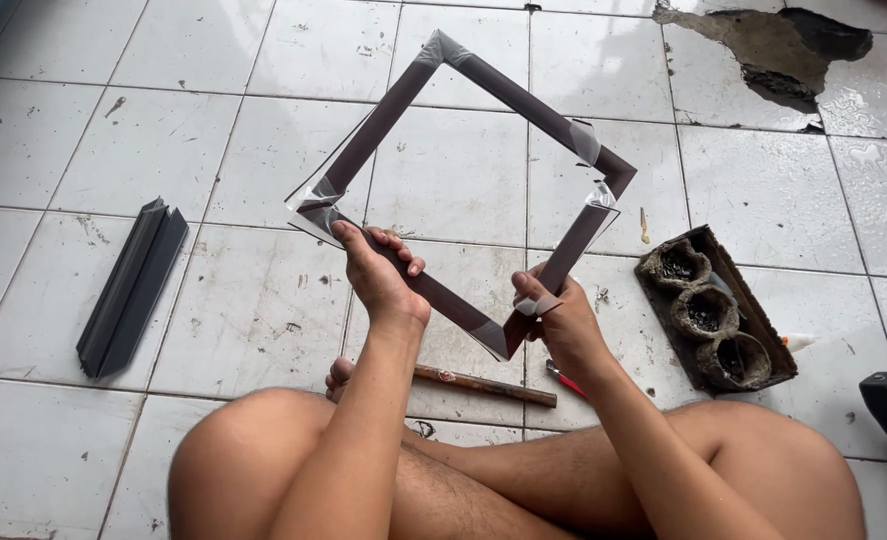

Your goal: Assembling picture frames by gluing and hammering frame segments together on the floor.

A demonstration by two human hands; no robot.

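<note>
A square dark brown frame of flat strips with clear tape wrapped at its corners (461,190) is held up over the white tiled floor (144,150), turned so it stands on a corner like a diamond. The left hand (379,270) is closed round the frame's lower left edge, fingers curled over the strip. The right hand (562,318) pinches the lower right edge close to the bottom corner. Left of the frame, well apart, lies a dark grey folded metal profile (132,288). Right of it sits a dark tray with three crusted cups (716,310). Below the frame lie a wooden stick (484,385) and a red-handled tool (566,380). Beyond its top corner the tiles lie open, save a broken patch (764,45).
</note>
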